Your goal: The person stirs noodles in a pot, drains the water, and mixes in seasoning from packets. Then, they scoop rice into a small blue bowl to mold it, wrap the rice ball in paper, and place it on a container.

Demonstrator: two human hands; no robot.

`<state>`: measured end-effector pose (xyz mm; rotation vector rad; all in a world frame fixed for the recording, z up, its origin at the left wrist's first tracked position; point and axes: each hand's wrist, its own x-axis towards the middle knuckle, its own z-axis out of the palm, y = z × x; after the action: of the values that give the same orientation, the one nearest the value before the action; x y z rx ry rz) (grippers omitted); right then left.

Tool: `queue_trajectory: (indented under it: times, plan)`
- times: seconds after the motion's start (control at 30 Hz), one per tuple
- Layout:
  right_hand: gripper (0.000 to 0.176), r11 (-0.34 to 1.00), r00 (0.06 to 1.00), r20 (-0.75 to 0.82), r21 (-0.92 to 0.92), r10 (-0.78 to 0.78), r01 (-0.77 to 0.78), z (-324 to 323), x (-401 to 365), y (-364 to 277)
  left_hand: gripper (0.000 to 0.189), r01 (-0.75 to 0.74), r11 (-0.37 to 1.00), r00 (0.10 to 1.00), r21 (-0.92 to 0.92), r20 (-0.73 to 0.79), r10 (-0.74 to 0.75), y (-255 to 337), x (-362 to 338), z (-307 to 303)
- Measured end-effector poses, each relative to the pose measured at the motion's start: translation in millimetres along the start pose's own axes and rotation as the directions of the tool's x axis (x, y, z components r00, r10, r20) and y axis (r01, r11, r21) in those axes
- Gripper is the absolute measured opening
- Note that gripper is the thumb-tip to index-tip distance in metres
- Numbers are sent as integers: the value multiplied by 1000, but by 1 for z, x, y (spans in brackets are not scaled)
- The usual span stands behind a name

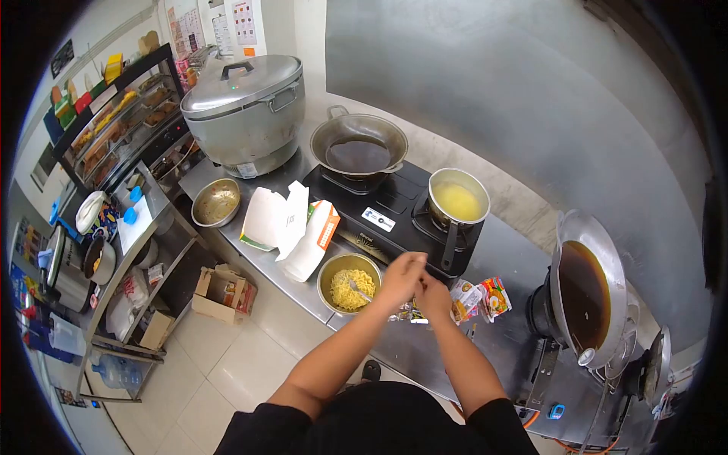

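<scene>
My left hand (403, 280) and my right hand (434, 298) are close together over the counter, in front of the stove. Both have their fingers closed; whatever is between them is too small or hidden to make out. Just left of my left hand stands a metal bowl (324, 281) with yellow noodles (350, 292) and a fork (359, 291) in it. Noodle seasoning packets lie beside my right hand, among them a red and orange packet (496, 299) and a whitish packet (465, 297). Silvery wrappers lie partly hidden beneath my hands.
A saucepan (483, 191) of yellow liquid and a wok (318, 144) sit on the black gas stove (390, 199). Open takeaway boxes (303, 246), another metal bowl (216, 202) and a large lidded cooker (246, 125) stand left. A wok (618, 296) of brown liquid is right.
</scene>
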<state>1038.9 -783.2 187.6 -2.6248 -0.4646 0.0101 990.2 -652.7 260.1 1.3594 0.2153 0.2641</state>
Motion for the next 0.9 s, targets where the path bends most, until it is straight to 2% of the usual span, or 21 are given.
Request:
queue_trajectory:
  times: [0.07, 0.13, 0.2, 0.3, 0.37, 0.43, 0.5, 0.57, 0.63, 0.73, 0.83, 0.9]
  plan:
    - [32, 999, 999, -38, -42, 24, -26, 2, 7, -16, 35, -9, 1000, 997, -25, -78, 7, 27, -23, -37]
    - [34, 994, 996, -77, -97, 52, -59, 11, 12, -26, 34, 5, 998, 988, 62, -157, 5, 46, -50, -84]
    - [35, 986, 993, -90, -147, 70, -83, 11, 19, -35, 28, 29, 999, 960, 38, -279, -18, 52, -83, -127]
    - [36, 969, 992, -66, -216, 109, -121, 15, 25, -40, 27, 126, 990, 897, 62, -434, -87, 30, -140, -208]
    - [26, 947, 989, -14, -286, 151, -148, 12, 30, -50, 29, 156, 987, 856, 36, -503, -117, 11, -181, -255]
    - [21, 925, 991, 1, -359, 135, -126, 24, 39, -47, 27, 235, 972, 800, 33, -575, -174, -8, -214, -289]
    - [18, 875, 996, 62, -483, 58, -20, 17, 42, -63, 26, 295, 955, 749, 28, -628, -213, -20, -237, -315]
    - [19, 814, 994, 110, -576, -9, 72, 28, 46, -54, 25, 306, 952, 753, -2, -611, -243, -23, -249, -330]
    - [18, 679, 989, 110, -719, -99, 148, 38, 47, -48, 25, 290, 957, 761, -17, -602, -242, -24, -250, -338]
    - [17, 533, 958, 217, -796, -189, 286, 36, 45, -58, 25, 292, 956, 772, -23, -585, -250, -22, -248, -349]
    - [17, 419, 946, 248, -851, -210, 316, 41, 43, -60, 25, 309, 951, 802, 11, -540, -255, -16, -251, -361]
    - [18, 405, 948, 249, -860, -197, 310, 42, 43, -60, 25, 314, 949, 798, 13, -546, -256, -18, -258, -375]
